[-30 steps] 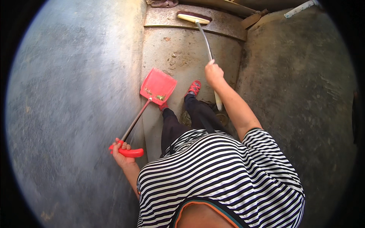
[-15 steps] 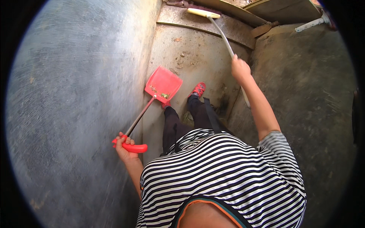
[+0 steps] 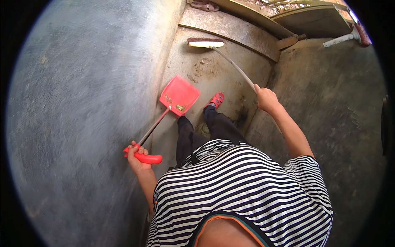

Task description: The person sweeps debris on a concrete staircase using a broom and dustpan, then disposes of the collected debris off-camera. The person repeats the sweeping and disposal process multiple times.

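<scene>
My left hand (image 3: 139,157) is closed round the red grip of a long-handled dustpan (image 3: 187,93). The red pan lies near the floor beside my feet, with leafy debris at its back edge by the handle. My right hand (image 3: 266,99) is wrapped round the pale pole of a broom (image 3: 205,43). Its cream head with dark bristles is at the far end of the floor, below the raised step. Between the broom head and the pan lie several dry leaves and bits of dirt (image 3: 198,71).
A smooth grey wall (image 3: 90,94) rises on the left and a darker wall (image 3: 329,107) on the right. The raised step (image 3: 230,31) crosses the far end, with a brown sandal (image 3: 204,5) beyond it. Boards (image 3: 312,20) and a white pipe (image 3: 339,40) are at the upper right.
The broom head has come down from the step onto the floor, nearer to me and slightly left. My right hand has moved back and to the right. The dustpan has hardly shifted.
</scene>
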Demonstrator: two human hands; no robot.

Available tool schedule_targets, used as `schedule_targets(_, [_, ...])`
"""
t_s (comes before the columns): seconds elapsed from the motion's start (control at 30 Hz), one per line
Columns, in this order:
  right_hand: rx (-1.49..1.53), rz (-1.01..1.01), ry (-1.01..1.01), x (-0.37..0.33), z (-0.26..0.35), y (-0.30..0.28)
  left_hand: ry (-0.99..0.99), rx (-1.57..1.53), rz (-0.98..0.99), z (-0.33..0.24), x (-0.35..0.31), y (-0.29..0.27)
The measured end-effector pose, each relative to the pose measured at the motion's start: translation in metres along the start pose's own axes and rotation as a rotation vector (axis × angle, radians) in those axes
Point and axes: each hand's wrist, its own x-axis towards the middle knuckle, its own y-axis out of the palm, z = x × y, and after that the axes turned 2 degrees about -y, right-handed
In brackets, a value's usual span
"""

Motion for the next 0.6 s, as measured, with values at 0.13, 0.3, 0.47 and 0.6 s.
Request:
schedule_targets(0.13, [0.030,-0.155,0.050,0.026,-0.002,0.004,-0.019,0.023,-0.005,0.003,-0.001,-0.003])
schedule_targets(0.3, [0.030,-0.238,0.078,0.151,0.036,-0.001,-0.001,0.008,-0.012,0.010,0.004,-0.013])
schedule_targets(0.47, [0.035,-0.209,0.083,0.157,0.095,-0.011,-0.001,-0.018,-0.006,0.006,0.003,-0.013])
schedule_targets(0.6, [-0.047,-0.133,0.056,0.086,0.085,0.041,-0.019,-0.025,-0.019,-0.009,0.001,-0.026])
